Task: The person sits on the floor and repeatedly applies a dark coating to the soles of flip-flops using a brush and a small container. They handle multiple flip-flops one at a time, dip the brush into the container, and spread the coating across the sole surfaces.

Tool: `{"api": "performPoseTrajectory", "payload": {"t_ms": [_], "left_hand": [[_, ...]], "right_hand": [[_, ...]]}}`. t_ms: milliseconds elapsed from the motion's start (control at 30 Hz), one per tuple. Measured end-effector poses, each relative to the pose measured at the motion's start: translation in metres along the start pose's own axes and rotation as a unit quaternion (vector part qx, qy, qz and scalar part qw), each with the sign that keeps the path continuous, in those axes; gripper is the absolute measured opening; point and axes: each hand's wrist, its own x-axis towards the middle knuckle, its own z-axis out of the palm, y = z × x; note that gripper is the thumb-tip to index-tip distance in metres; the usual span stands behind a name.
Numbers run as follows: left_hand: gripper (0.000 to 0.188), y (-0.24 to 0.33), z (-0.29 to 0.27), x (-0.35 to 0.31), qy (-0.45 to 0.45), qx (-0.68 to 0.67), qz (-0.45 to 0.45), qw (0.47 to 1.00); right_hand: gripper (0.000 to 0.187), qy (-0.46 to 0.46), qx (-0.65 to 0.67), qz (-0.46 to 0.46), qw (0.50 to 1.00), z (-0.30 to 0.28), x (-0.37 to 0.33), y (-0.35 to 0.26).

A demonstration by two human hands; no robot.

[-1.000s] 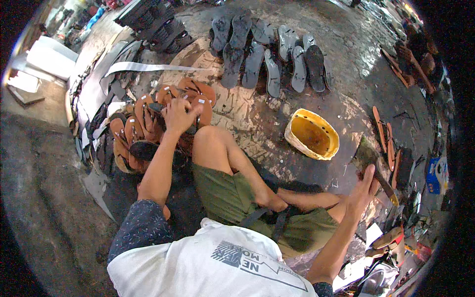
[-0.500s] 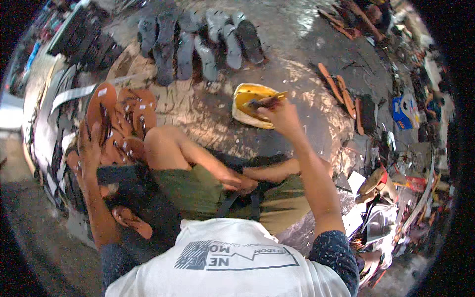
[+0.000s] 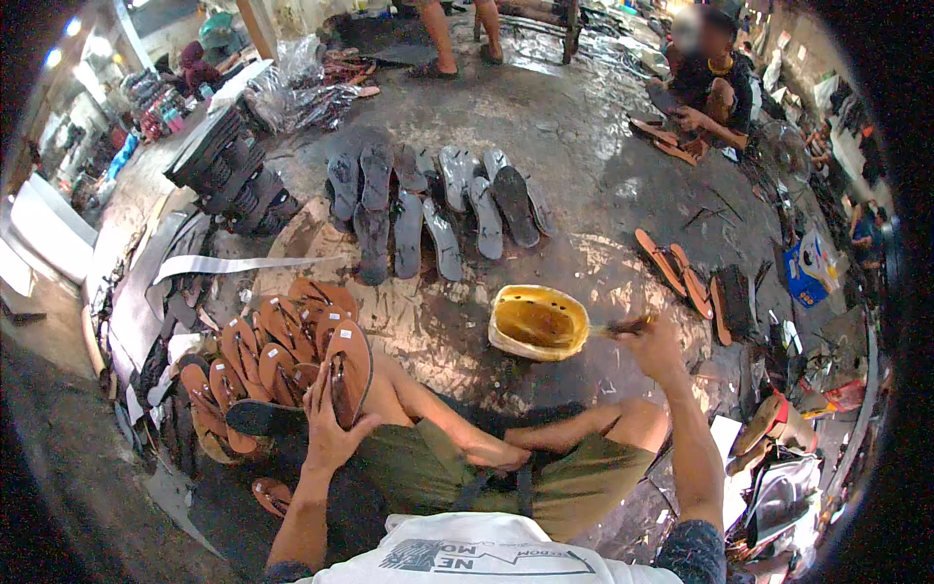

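Note:
My left hand (image 3: 333, 428) is closed on a brown sandal (image 3: 352, 355) with a white label on its sole, held tilted beside my left knee. A dark sole-shaped piece (image 3: 263, 419) lies next to that hand. Several more brown sandals (image 3: 238, 346) are piled just beyond it. My right hand (image 3: 654, 348) grips a thin brush (image 3: 630, 326), its tip blurred and pointing left. The brush is just right of a pale-rimmed tub (image 3: 496, 336) coated yellow-brown inside. My legs are crossed in front of me.
Dark grey soles (image 3: 409, 234) stand in rows ahead. To the right lie brown sandals (image 3: 676, 273) and a blue packet (image 3: 809, 268). Stacked black soles (image 3: 233, 165) and scrap strips lie left. A person (image 3: 720, 88) sits far right; another's legs (image 3: 440, 39) stand far ahead.
My right hand has drawn the brush out of the tub to the right. My left hand has come inward from the sandal pile with a sandal. The view has tilted up.

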Motion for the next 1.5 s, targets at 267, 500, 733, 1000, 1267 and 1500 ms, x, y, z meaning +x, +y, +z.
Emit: {"api": "performPoseTrajectory", "payload": {"t_ms": [267, 500, 733, 1000, 1267, 1500], "left_hand": [[0.048, 0.009, -0.007, 0.048, -0.012, -0.573, -0.278, 0.771], [0.056, 0.140, 0.015, 0.066, -0.071, -0.742, -0.174, 0.643], [0.055, 0.147, 0.025, 0.062, -0.097, -0.843, -0.097, 0.521], [0.062, 0.118, 0.051, 0.027, -0.102, -0.781, -0.052, 0.614], [0.069, 0.122, 0.053, 0.034, -0.093, -0.795, -0.104, 0.590], [0.069, 0.133, 0.039, 0.058, -0.031, -0.828, -0.150, 0.540]], "right_hand": [[0.038, 0.325, 0.611, 0.155, 0.705, -0.059, -0.001, -0.051], [0.030, 0.166, 0.674, -0.023, 0.719, -0.035, -0.010, -0.210], [0.030, 0.094, 0.535, -0.159, 0.825, 0.012, -0.050, -0.248], [0.033, 0.269, 0.468, -0.037, 0.841, -0.015, 0.030, -0.211], [0.034, 0.239, 0.531, -0.097, 0.807, -0.017, 0.013, -0.206], [0.028, 0.085, 0.552, -0.192, 0.807, -0.015, -0.020, -0.213]]}}
